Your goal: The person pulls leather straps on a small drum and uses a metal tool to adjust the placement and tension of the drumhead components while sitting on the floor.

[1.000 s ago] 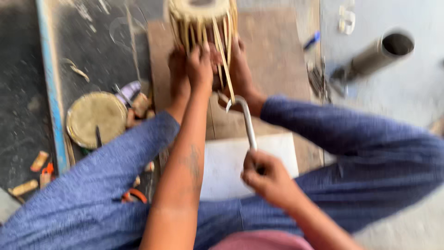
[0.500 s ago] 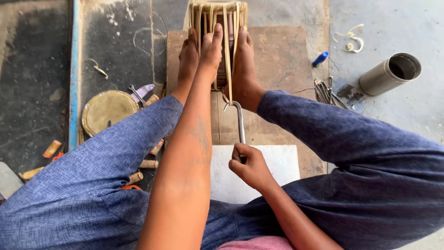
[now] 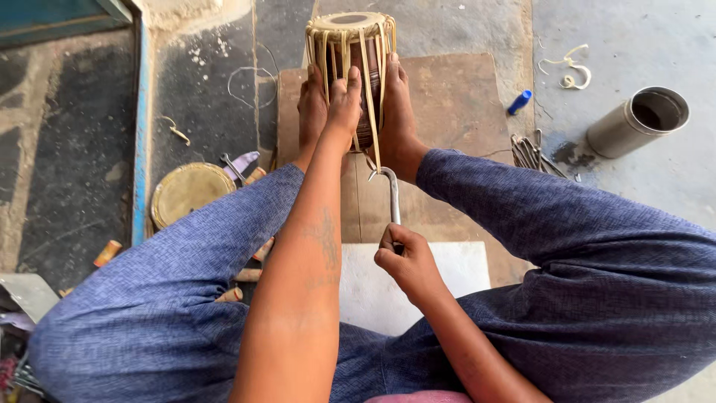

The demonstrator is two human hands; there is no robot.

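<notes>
The drum (image 3: 352,52) stands upright on a board (image 3: 455,112), clamped between both bare feet. The left hand (image 3: 343,101) lies flat against its near side, fingers on the straps (no closed grip). The right hand (image 3: 403,257) is fisted tight around a metal hook (image 3: 391,195), whose bent tip catches one strap (image 3: 369,112) just below the drum, well ahead of the fist.

I see the strap-laced wooden drum (image 3: 350,60) on the flat brown board (image 3: 455,104), between both feet; round brass disc (image 3: 190,194) left, grey metal tube (image 3: 634,123) right.
</notes>
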